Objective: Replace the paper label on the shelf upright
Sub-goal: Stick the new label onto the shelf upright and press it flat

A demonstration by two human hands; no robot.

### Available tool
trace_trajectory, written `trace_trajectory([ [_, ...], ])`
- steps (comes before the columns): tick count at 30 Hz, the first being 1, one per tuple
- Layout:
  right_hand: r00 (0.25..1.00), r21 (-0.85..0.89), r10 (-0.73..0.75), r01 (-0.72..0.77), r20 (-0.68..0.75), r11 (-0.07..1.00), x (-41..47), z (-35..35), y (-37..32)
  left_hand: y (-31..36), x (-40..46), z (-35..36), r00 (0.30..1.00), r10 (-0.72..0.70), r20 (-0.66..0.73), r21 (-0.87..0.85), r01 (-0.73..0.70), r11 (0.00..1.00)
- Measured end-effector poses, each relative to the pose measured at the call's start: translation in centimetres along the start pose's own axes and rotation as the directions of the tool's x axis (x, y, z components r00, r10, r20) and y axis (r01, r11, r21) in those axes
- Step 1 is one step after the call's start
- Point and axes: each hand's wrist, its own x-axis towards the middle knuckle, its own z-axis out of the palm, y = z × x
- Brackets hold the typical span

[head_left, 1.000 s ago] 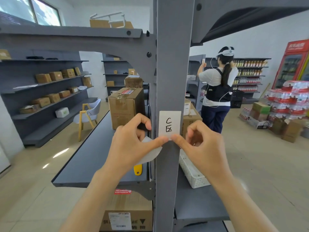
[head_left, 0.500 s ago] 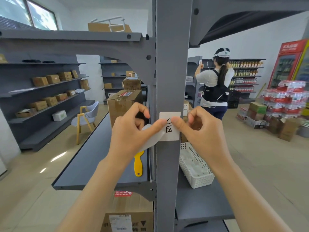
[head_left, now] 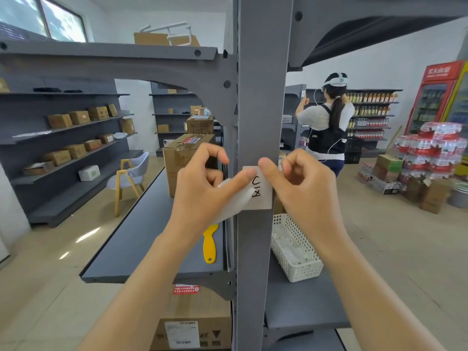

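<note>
A white paper label (head_left: 262, 196) with black handwriting sits on the front of the grey shelf upright (head_left: 262, 110), at about chest height. My left hand (head_left: 200, 183) lies left of the upright, its thumb pressed on the label's upper left part. A pale, curled backing sheet (head_left: 233, 201) is held under that thumb and hangs down to the left. My right hand (head_left: 304, 188) is to the right, fingers curled, with its thumb tip on the label's top edge. The two thumbs nearly touch.
A yellow scraper (head_left: 209, 243) lies on the grey shelf board (head_left: 141, 239) left of the upright, behind it a taped cardboard box (head_left: 182, 153). A white plastic basket (head_left: 298, 252) stands on the right board. Another person (head_left: 326, 122) works at a far shelf.
Both thumbs have slid up the label from its bottom edge to its top. The backing sheet stays in my left hand.
</note>
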Motion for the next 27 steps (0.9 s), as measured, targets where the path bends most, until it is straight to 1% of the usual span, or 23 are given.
trace_trajectory([
  [2,1.0,-0.066,0.013,-0.013,0.005,0.998,0.7,-0.3,0.0,0.5,0.3,0.2,1.0,0.021,-0.015,0.054,-0.02,0.998],
  [5,0.998,-0.111,0.059,-0.059,-0.004,0.992,0.6,-1.2,1.1,-0.1,-0.3,0.3,0.999,-0.013,-0.047,0.071,0.017,0.997],
  [8,0.995,-0.088,0.094,-0.091,0.027,0.992,-0.5,-1.6,2.4,-1.5,-2.0,0.9,0.997,-0.034,-0.069,0.067,0.039,0.997],
  [10,0.992,-0.056,0.101,-0.097,0.07,0.994,-1.4,-1.4,3.1,-2.0,-3.4,1.8,0.997,-0.026,-0.067,0.07,0.03,0.997],
  [12,0.989,-0.059,0.104,-0.098,0.107,0.993,-2.3,-1.0,3.7,-2.2,-4.7,3.0,0.997,-0.02,-0.069,0.092,0.026,0.995],
  [16,0.979,-0.078,0.149,-0.139,0.139,0.987,-3.1,-1.0,4.5,-1.5,-5.7,4.1,0.984,-0.011,-0.18,0.111,0.032,0.993],
  [17,0.976,-0.06,0.148,-0.14,0.162,0.988,-3.1,-1.1,4.4,-1.0,-5.9,4.4,0.979,0.007,-0.205,0.103,0.015,0.995],
  [19,0.955,0.092,0.178,-0.205,0.237,0.974,-2.9,-2.0,3.9,0.3,-6.2,5.3,0.972,0.022,-0.234,0.043,-0.012,0.999],
  [20,0.931,0.183,0.216,-0.277,0.295,0.943,-2.7,-2.7,3.7,1.1,-6.3,6.0,0.97,0.028,-0.24,0.021,-0.024,0.999],
  [22,0.855,0.301,0.274,-0.428,0.44,0.852,-2.3,-4.8,4.1,2.3,-6.5,7.9,0.971,0.02,-0.239,-0.016,-0.024,1.0],
  [23,0.823,0.337,0.27,-0.472,0.5,0.815,-2.3,-5.8,4.5,2.8,-6.5,8.9,0.972,-0.006,-0.233,-0.043,-0.004,0.999],
  [24,0.806,0.364,0.253,-0.49,0.535,0.792,-2.5,-7.0,5.0,3.2,-6.4,10.0,0.975,-0.033,-0.222,-0.072,0.017,0.997],
  [25,0.81,0.383,0.235,-0.483,0.537,0.787,-2.7,-8.1,5.6,3.4,-6.4,11.4,0.978,-0.054,-0.202,-0.099,0.034,0.994],
  [27,0.843,0.397,0.222,-0.442,0.489,0.804,-2.9,-9.7,7.1,3.3,-6.4,13.7,0.984,-0.102,-0.144,-0.146,0.08,0.986],
])
